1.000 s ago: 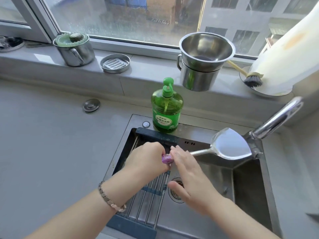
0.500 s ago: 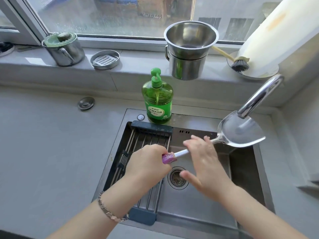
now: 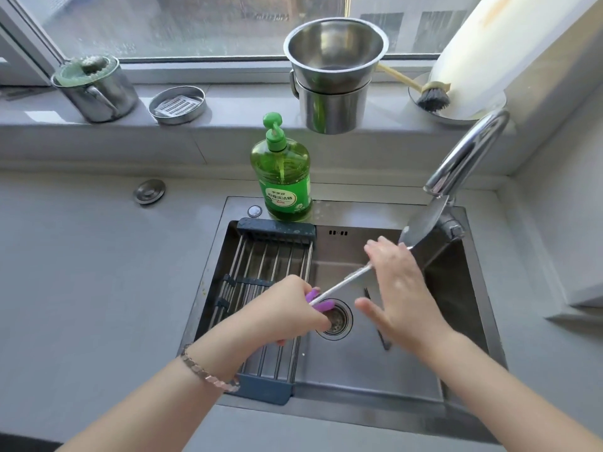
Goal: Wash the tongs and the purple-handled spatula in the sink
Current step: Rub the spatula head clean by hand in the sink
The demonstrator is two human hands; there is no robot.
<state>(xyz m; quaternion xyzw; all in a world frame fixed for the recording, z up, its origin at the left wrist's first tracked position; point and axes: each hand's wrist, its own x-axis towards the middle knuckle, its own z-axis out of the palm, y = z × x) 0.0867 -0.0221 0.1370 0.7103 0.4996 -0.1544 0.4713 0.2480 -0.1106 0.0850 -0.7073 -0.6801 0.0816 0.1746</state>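
Head view: over the sink (image 3: 359, 409), the left hand (image 3: 287, 316) curls tight around the purple grip of the spatula (image 3: 342, 282), holding it above the sink's drain (image 3: 336, 318). The metal shaft slants up toward the sink's back right corner, where the blade sits just under the faucet (image 3: 466, 154) spout. The right hand (image 3: 403, 295) lies on the upper shaft with fingers straight and spread, thumb stretched out below. A drying rack (image 3: 267, 288) fills the sink's left side. A green soap bottle (image 3: 284, 177) stands on the sink's back rim.
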